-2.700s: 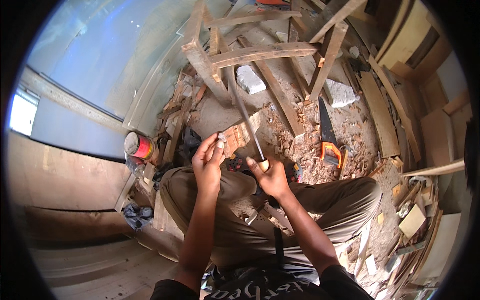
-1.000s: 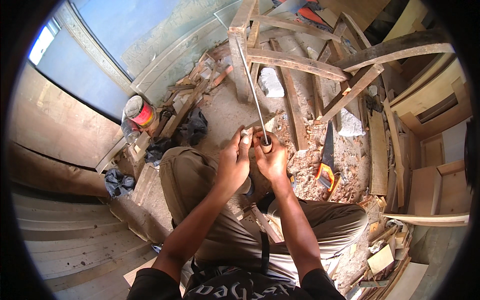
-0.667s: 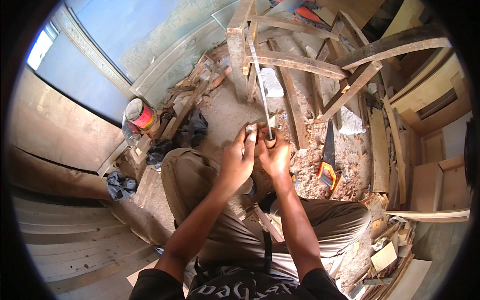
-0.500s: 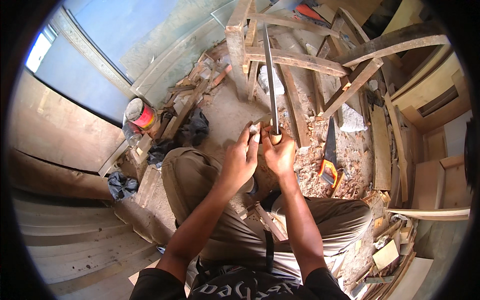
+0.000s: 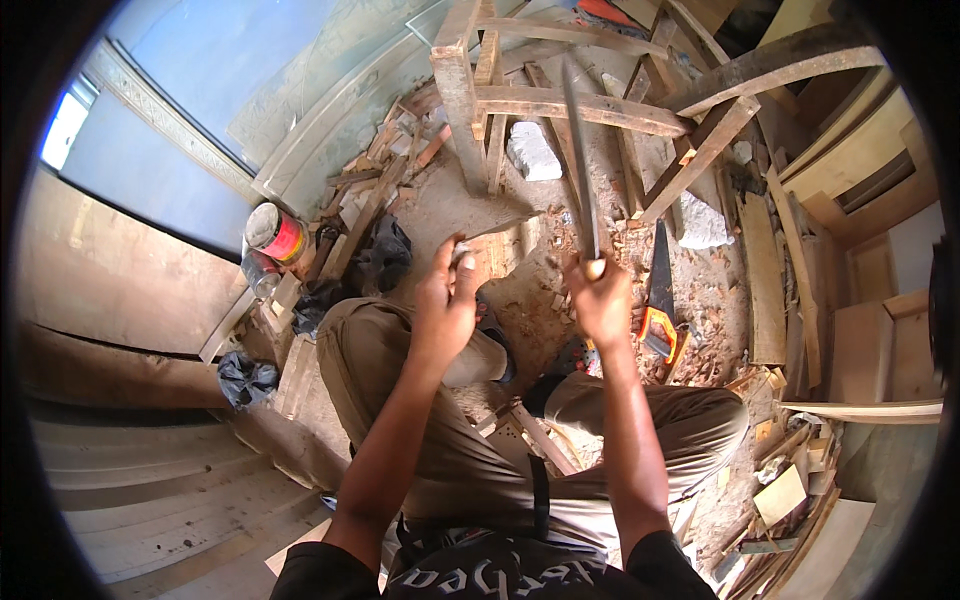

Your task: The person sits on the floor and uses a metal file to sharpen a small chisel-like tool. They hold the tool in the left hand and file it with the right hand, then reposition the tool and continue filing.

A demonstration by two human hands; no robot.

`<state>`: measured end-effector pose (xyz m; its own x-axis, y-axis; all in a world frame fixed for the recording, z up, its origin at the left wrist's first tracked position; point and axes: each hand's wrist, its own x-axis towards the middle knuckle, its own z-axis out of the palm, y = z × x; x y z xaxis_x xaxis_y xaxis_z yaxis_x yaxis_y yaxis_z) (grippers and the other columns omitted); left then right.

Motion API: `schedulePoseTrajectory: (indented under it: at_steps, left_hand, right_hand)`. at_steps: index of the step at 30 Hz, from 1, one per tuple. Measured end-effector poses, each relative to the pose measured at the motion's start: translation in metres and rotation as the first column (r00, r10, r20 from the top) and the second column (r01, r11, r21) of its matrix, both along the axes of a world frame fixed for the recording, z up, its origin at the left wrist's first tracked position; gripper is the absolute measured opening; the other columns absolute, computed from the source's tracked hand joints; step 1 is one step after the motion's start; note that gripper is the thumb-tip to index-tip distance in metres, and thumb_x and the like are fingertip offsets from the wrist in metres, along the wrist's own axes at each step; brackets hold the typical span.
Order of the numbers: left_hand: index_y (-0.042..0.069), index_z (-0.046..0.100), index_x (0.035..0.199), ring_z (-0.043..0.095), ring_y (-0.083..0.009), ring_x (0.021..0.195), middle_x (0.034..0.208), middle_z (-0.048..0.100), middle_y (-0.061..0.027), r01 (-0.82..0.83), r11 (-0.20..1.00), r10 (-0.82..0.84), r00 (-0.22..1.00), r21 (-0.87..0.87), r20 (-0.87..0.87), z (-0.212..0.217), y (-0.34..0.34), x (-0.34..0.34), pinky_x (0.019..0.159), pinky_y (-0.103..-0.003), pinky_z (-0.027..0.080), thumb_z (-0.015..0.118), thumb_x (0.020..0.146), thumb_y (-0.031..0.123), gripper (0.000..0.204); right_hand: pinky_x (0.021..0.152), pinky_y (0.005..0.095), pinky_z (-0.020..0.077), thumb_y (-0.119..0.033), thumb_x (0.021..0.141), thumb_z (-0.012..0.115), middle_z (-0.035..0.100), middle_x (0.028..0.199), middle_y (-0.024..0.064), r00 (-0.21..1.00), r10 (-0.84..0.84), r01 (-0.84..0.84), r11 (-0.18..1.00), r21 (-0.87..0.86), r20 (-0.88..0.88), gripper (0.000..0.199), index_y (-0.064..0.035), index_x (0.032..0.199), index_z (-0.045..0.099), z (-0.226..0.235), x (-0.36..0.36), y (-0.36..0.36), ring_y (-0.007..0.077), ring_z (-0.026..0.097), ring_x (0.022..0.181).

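My right hand (image 5: 603, 308) is closed round the short wooden handle of a machete (image 5: 585, 165). Its long, narrow blade points up and away, seen nearly edge-on and a little blurred. To its left, my left hand (image 5: 446, 310) is closed, thumb against fingers, on the near end of a pale piece of wood (image 5: 508, 250). That piece reaches toward the right hand, but the fingers hide its gripped end. The blade stands apart from the wood. Beside my right hand, a handsaw (image 5: 660, 290) with an orange and black handle lies on the floor.
A wooden furniture frame (image 5: 585, 106) stands ahead, with white lumps (image 5: 535, 152) near its legs. Wood chips cover the floor by the saw. A paint can (image 5: 275, 233), black plastic bags (image 5: 385, 255) and scrap wood lie left. Planks (image 5: 762, 280) and cabinet parts line the right.
My hands have moved apart: the right hand with the machete went right, the left hand with the wood left and slightly down. More of the wood's pale face now shows.
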<state>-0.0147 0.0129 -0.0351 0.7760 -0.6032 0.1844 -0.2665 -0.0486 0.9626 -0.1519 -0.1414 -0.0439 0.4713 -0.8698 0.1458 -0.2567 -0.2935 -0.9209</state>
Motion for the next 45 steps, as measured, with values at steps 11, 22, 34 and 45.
schedulePoseTrajectory:
  at_steps: [11,22,34,45]
  left_hand:
    - [-0.004,0.054,0.132,0.067,-0.0280,0.110,0.121,0.066,-0.0158,-0.086,0.994,0.033,0.838,-0.071,-0.545,0.009,0.010,0.022,0.095,-0.045,0.055,0.053,0.104,0.031,0.045]
    - [-0.002,0.059,0.117,0.069,-0.0266,0.104,0.110,0.068,-0.0138,-0.104,0.965,-0.078,0.764,-0.240,-0.641,0.007,0.011,0.025,0.097,-0.048,0.056,0.053,0.105,0.027,0.032]
    - [-0.001,0.060,0.110,0.069,-0.0266,0.103,0.106,0.068,-0.0118,-0.140,0.982,0.036,0.788,-0.123,-0.614,0.016,0.005,0.022,0.094,-0.047,0.057,0.060,0.101,0.031,0.033]
    - [-0.006,0.048,0.143,0.064,-0.0143,0.109,0.122,0.067,-0.0090,0.168,0.986,-0.162,0.926,-0.012,-0.341,0.007,0.013,0.018,0.092,-0.029,0.053,0.064,0.096,0.007,0.052]
  right_hand:
    - [0.060,0.0346,0.0473,-0.044,0.099,0.063,0.060,0.063,0.0087,0.968,0.249,-0.231,0.921,0.315,-0.019,0.053,0.0061,0.113,0.060,-0.022,-0.010,0.086,0.0160,0.058,0.059]
    - [0.060,0.0350,0.0514,-0.033,0.097,0.066,0.063,0.065,0.0166,0.940,0.332,-0.339,0.891,0.300,0.077,0.041,0.0042,0.114,0.062,-0.031,-0.013,0.097,0.0220,0.065,0.058]
    - [0.065,0.0295,0.0515,-0.033,0.094,0.073,0.068,0.072,0.0082,0.972,0.057,-0.143,0.911,0.386,0.226,0.045,0.0046,0.116,0.063,-0.056,-0.009,0.091,0.0116,0.063,0.066]
    - [0.042,0.0280,0.0381,-0.037,0.101,0.062,0.053,0.051,0.0014,0.973,-0.057,-0.070,0.850,0.522,0.223,0.047,-0.0045,0.069,0.054,-0.045,-0.014,0.069,0.0088,0.047,0.042]
